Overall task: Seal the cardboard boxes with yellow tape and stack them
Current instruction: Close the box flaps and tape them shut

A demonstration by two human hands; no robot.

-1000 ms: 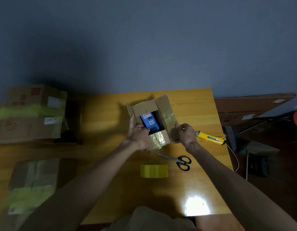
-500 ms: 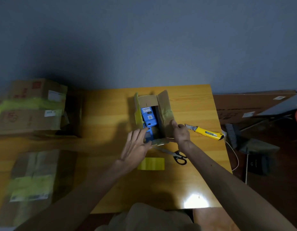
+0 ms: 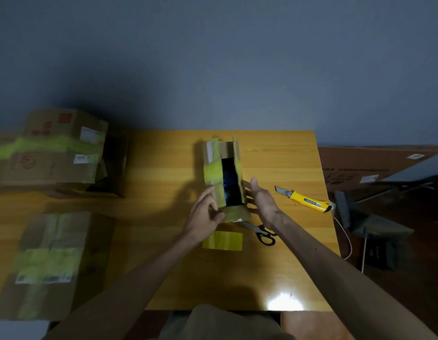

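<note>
Box: small brown cardboard box [image 3: 237, 214], centre of worktop [image 3: 164, 168].
Change: flaps [image 3: 213, 173] splayed earlier, now nearly upright; sealing can follow.
Left hand [image 3: 205, 214]: pinches left flap.
Right hand [image 3: 262, 200]: released, flat against right flap.

One open cardboard box [image 3: 214, 168] stands mid-way on the table [image 3: 274, 155]; one sealed box [image 3: 48, 261] at its near-left corner; a taped stack [image 3: 53, 153] far left, count unclear. One tape roll [image 3: 222, 240], one scissors [image 3: 262, 233], one utility knife [image 3: 306, 201].
</note>
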